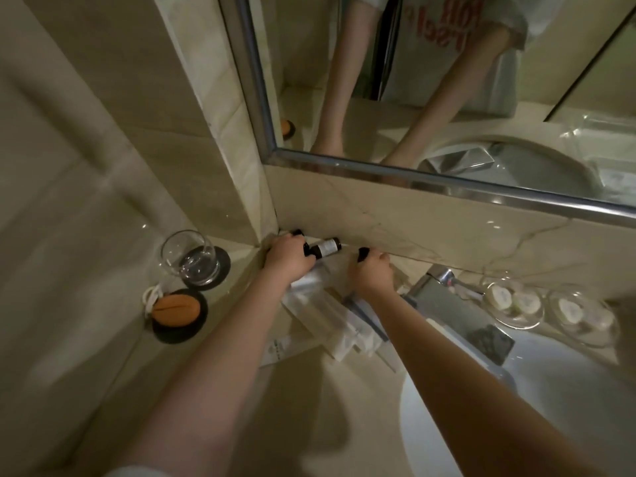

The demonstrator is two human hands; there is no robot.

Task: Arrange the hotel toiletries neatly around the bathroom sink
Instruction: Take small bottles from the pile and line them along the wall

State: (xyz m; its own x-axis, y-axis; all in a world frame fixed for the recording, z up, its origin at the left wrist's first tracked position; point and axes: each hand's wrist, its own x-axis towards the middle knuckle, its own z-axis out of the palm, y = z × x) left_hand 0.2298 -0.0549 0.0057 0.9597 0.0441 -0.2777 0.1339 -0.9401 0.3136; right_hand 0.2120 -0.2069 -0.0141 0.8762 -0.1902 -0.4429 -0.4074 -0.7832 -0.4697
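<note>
Several small dark toiletry bottles stand or lie against the back wall of the marble counter. One dark bottle with a white label (326, 248) lies between my hands. My left hand (287, 255) is closed around another dark bottle, whose black cap (296, 232) shows above my fingers. My right hand (372, 273) grips a further dark bottle; only its black cap (363, 253) shows. Under and in front of my hands lies a heap of white packaged toiletries (323, 313).
At the left, a drinking glass (190, 257) stands on a dark coaster, and an orange object (176, 309) rests on a second coaster. The chrome tap (454, 304) and white sink (537, 407) are at the right, with two glass dishes of wrapped soaps (512, 299) behind. A mirror hangs above.
</note>
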